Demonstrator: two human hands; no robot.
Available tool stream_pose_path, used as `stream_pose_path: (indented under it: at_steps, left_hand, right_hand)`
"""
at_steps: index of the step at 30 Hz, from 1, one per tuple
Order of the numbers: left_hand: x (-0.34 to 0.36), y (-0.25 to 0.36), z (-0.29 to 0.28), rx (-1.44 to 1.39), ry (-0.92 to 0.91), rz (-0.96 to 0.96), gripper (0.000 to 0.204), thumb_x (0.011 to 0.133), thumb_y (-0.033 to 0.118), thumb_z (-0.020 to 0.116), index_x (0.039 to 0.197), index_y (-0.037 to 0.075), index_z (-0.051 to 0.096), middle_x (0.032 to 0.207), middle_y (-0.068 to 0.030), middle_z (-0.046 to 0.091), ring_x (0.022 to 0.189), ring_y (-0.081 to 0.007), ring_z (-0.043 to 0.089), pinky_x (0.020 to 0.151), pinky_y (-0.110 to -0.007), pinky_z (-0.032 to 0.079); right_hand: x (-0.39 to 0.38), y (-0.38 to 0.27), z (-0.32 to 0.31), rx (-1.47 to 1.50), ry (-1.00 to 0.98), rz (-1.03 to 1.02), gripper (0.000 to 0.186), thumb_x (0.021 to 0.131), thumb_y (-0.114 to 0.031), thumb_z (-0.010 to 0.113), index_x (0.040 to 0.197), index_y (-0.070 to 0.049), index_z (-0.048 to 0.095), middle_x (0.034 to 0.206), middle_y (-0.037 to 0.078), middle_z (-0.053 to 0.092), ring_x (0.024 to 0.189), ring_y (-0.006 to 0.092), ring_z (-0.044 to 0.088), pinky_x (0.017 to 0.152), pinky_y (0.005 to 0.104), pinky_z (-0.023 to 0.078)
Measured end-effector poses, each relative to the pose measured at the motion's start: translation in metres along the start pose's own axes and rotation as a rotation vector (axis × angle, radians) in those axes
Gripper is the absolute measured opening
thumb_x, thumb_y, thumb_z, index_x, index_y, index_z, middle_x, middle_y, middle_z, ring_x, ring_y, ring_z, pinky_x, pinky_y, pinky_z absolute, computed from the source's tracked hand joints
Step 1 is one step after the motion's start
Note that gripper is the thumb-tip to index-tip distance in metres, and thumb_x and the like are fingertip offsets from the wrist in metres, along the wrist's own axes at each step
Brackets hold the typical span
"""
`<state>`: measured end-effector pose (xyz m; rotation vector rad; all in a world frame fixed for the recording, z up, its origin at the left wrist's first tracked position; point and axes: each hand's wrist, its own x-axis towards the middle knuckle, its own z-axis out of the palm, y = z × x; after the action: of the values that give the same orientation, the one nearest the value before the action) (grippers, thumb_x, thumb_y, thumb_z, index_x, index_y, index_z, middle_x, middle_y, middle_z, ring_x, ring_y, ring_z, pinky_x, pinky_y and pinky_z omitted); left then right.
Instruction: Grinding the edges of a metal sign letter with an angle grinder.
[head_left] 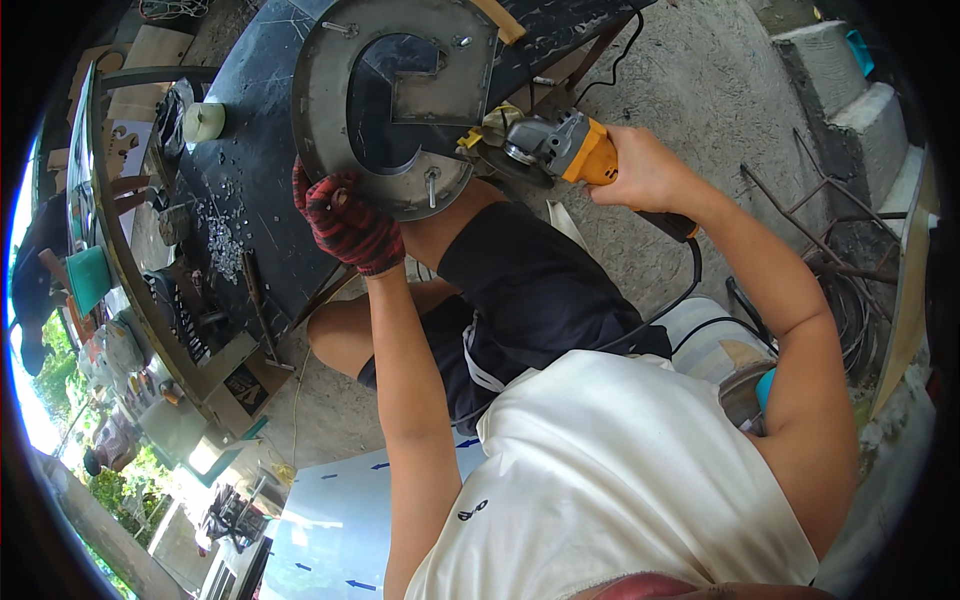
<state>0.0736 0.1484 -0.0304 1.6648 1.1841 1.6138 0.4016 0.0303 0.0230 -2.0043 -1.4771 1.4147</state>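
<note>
My left hand [347,219], in a red and black striped work glove, is closed on the lower left rim of a grey metal letter G [322,95]. The letter lies on a dark tabletop, its lower end over the table's edge above my thigh. Threaded studs [433,186] stick up from its face. My bare right hand [645,172] is wrapped round the body of a yellow and grey angle grinder [585,150]. The grinder's head points left, to the right of the letter and apart from it. Whether its disc turns I cannot tell.
Small metal bits [222,235] are scattered on the dark table [262,75], near a cream-coloured roll [204,122]. The grinder's black cable [690,280] runs down by my leg. Bent metal rods [800,205] stand at the right. A person in dark clothing [40,265] is at the far left.
</note>
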Motion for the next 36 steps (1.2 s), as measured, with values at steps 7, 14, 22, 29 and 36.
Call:
stream_pose_path:
  at_steps: [7,14,22,29,36]
  left_hand:
    - [-0.002,0.004,0.005,-0.069,0.04,-0.012,0.012,0.1,0.005,0.049,0.095,0.003,0.06,0.141,-0.0153,0.051,0.095,-0.017,0.063,0.085,-0.032,0.056]
    - [-0.002,0.0,0.003,-0.041,0.024,-0.003,0.012,0.099,0.004,0.047,0.101,0.003,0.059,0.141,-0.0159,0.052,0.096,-0.0178,0.064,0.085,-0.033,0.057]
    - [-0.001,0.002,0.002,0.033,0.018,0.04,0.012,0.098,0.004,0.045,0.093,0.003,0.056,0.136,-0.0253,0.051,0.118,-0.0311,0.06,0.082,-0.036,0.062]
    - [-0.001,0.002,0.003,0.08,0.005,0.08,0.014,0.102,0.012,0.048,0.097,0.004,0.059,0.139,-0.0191,0.052,0.099,-0.0204,0.064,0.086,-0.036,0.058]
    - [0.0,0.005,0.004,0.024,0.009,0.062,0.014,0.102,0.012,0.048,0.098,0.004,0.059,0.14,-0.0189,0.052,0.096,-0.0193,0.065,0.084,-0.034,0.058]
  right_hand:
    - [-0.001,-0.005,-0.006,-0.061,0.038,-0.108,0.054,0.063,-0.025,0.079,0.102,0.009,0.063,0.092,0.028,0.069,0.09,0.043,0.069,0.083,0.043,0.054]
    - [0.001,-0.008,-0.011,-0.113,0.021,-0.11,0.052,0.063,-0.02,0.081,0.105,0.005,0.063,0.091,0.024,0.07,0.085,0.0378,0.069,0.077,0.04,0.053]
    - [0.003,-0.007,-0.01,-0.159,0.028,-0.128,0.051,0.063,-0.02,0.08,0.104,0.006,0.063,0.089,0.024,0.07,0.084,0.0382,0.069,0.077,0.0402,0.053]
    - [0.005,-0.005,-0.01,-0.159,0.023,-0.128,0.051,0.063,-0.019,0.079,0.104,0.006,0.062,0.09,0.024,0.07,0.084,0.039,0.069,0.078,0.0401,0.054]
    - [0.004,-0.011,-0.011,-0.145,0.022,-0.103,0.051,0.063,-0.019,0.079,0.103,0.007,0.063,0.089,0.024,0.07,0.084,0.0383,0.07,0.078,0.0404,0.054]
